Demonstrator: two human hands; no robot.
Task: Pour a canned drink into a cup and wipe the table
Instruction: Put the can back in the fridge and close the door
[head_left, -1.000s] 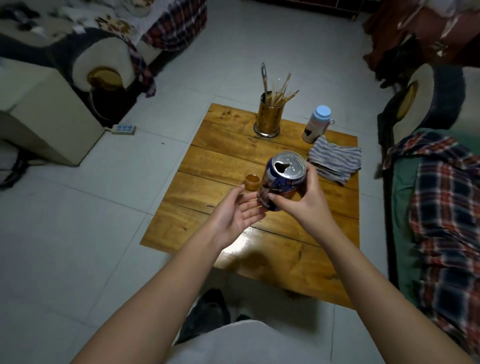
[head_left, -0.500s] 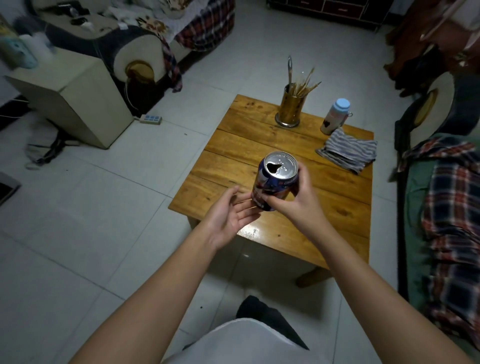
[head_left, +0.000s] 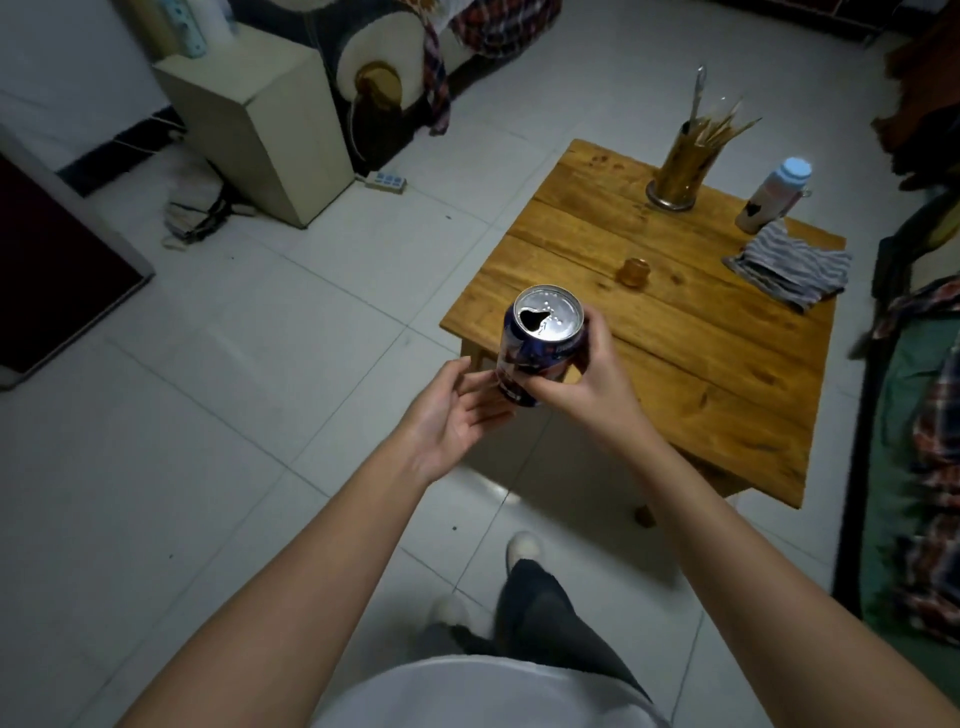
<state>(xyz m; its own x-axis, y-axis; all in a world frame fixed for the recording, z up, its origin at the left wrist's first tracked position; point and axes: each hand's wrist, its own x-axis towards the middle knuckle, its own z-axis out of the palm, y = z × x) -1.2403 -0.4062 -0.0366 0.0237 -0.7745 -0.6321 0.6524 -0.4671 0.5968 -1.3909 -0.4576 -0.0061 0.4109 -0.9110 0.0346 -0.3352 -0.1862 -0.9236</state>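
My right hand (head_left: 587, 379) grips a dark blue drink can (head_left: 540, 338) with an opened silver top, held upright in the air near the left front corner of a low wooden table (head_left: 675, 364). Just left of the can's base, my left hand (head_left: 457, 415) is palm-up with relaxed fingers, fingertips close to the can. A small amber cup (head_left: 635, 271) stands alone in the middle of the table. A striped grey cloth (head_left: 787, 265) lies crumpled near the table's right edge.
At the table's far side stand a brass holder with sticks (head_left: 680, 171) and a white bottle with a blue cap (head_left: 771, 197). A beige box (head_left: 260, 119), a power strip (head_left: 385, 182) and a bag (head_left: 200, 213) sit on the tiled floor at left. A plaid-covered seat (head_left: 930, 415) borders the right.
The view has pulled back and swung left, so the table now lies to the right. The can stays in my right hand; the cup, hidden behind the can, is in sight again.
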